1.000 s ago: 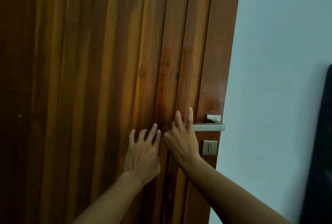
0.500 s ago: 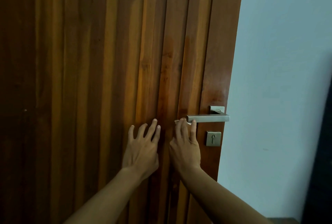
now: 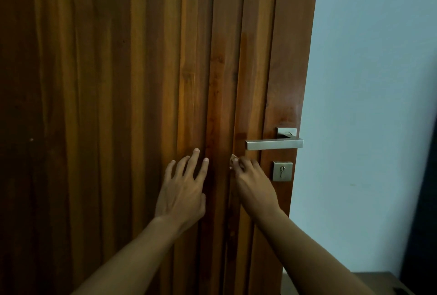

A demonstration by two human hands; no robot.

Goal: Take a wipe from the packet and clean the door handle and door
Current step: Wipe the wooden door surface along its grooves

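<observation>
Head view: wiping the door [image 3: 142, 105] looks to be the step in hand. The left hand [image 3: 183, 190] rests on it, fingers spread and relaxed. The right hand [image 3: 251, 183] curls round a barely showing wipe [image 3: 233, 159] just below the door handle [image 3: 274, 144] — next, likely, a short lift onto it.

Two hands and two forearms are all that shows of the person. The left hand [image 3: 182, 190] and right hand [image 3: 253, 183] are bare, with slim fingers and short, pale nails. The left forearm [image 3: 132, 254] and right forearm [image 3: 314, 247] are likewise uncovered down to the near edge.
</observation>
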